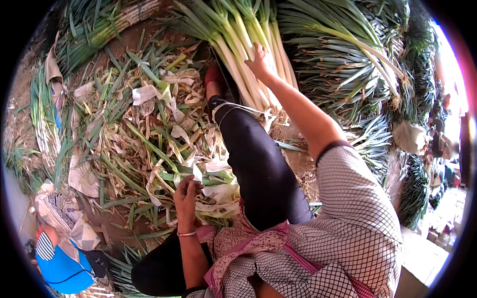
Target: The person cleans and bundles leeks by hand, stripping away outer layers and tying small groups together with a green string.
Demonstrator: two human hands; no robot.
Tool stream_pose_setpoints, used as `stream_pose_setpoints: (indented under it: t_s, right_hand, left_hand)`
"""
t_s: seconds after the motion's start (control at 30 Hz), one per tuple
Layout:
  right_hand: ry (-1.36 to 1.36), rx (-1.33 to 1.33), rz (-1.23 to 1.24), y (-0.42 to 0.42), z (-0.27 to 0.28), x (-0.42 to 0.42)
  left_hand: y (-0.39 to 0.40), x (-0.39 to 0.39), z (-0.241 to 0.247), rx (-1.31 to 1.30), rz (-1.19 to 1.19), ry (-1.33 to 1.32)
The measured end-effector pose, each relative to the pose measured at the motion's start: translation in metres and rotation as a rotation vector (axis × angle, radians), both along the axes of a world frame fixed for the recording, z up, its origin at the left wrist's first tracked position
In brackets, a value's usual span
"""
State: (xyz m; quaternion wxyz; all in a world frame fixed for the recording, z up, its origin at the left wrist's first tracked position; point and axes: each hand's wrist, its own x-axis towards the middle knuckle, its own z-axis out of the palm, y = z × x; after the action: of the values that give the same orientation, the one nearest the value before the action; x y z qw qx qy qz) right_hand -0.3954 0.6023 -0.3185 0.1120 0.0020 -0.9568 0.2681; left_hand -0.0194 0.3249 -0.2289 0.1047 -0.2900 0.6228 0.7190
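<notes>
My right hand [259, 62] lies on a row of peeled leeks or large green onions [238, 70], its fingers spread across the pale shafts. Their green leaves fan away from me, and their root ends point back toward my knee. My left hand [188, 192], with a bangle at the wrist, hovers above a heap of stripped leaves and dry skins [149, 138]. Its fingers are bent, close to a pale strip of skin [197, 173]; whether they pinch it I cannot tell. White ties [238, 107] loop around my outstretched leg [261, 164].
A big stack of green-leaved stalks [335, 63] stands to the right of the row. Tied bundles [119, 26] lie at the upper left, with another bundle [46, 119] below. At the lower left is another person in a blue garment [65, 266].
</notes>
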Motion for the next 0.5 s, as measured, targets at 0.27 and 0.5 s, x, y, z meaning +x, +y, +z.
stream_pose_setpoints:
  t_s: [0.27, 0.5]
  right_hand:
    - [-0.089, 0.264, 0.004, -0.029, -0.013, -0.048]
    - [-0.020, 0.037, 0.182, -0.042, -0.021, -0.045]
  left_hand:
    - [-0.001, 0.006, -0.027, -0.011, 0.016, -0.096]
    - [-0.001, 0.006, -0.034, -0.016, 0.022, -0.134]
